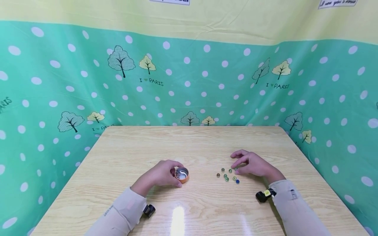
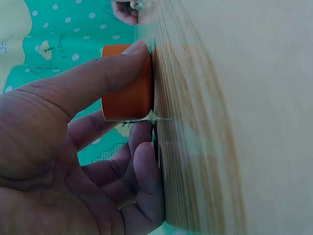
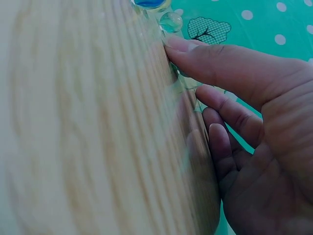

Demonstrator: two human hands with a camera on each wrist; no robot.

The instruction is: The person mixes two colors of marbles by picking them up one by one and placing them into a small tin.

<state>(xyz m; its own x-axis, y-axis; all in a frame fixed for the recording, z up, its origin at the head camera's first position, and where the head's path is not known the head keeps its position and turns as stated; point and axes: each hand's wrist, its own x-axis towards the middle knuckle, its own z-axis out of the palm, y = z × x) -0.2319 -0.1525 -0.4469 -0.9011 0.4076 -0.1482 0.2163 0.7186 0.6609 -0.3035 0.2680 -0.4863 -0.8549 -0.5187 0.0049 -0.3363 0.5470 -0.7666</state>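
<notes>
My left hand (image 1: 162,173) grips a small round orange tin (image 1: 185,180) from its left side, the thumb near its front. The tin stands upright on the table with its silvery inside showing; some small things lie in it. In the left wrist view, the thumb of the left hand (image 2: 115,73) lies across the tin (image 2: 124,103). Several glass marbles, among them a blue marble (image 1: 237,181) and a brown marble (image 1: 218,175), lie loose to the tin's right. At their upper right, my right hand (image 1: 254,164) pinches a marble (image 1: 236,169) between thumb and forefinger, its other fingers loosely bent.
The wooden table (image 1: 195,141) fills the area around the hands. A green dotted curtain (image 1: 189,95) stands behind the table and along both sides. Black wrist cameras sit under both sleeves.
</notes>
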